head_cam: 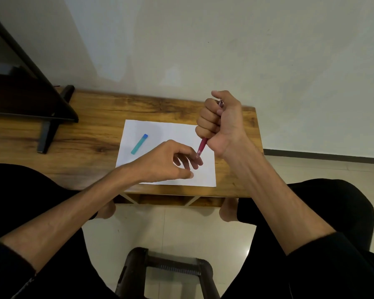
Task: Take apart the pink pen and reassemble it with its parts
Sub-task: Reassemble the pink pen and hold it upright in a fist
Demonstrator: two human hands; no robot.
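The pink pen (203, 145) stands tilted in my fist, tip down. Its translucent tip touches my other hand's fingertip.

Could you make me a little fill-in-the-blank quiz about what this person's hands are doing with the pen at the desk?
1. The right hand is closed in a fist around the ____ pen.
2. The pen's tip points down toward the fingers of the ____ hand.
3. A teal and blue object lies on the white sheet of ____.
4. The sheet rests on a ____ desk.

Missing words: pink; left; paper; wooden
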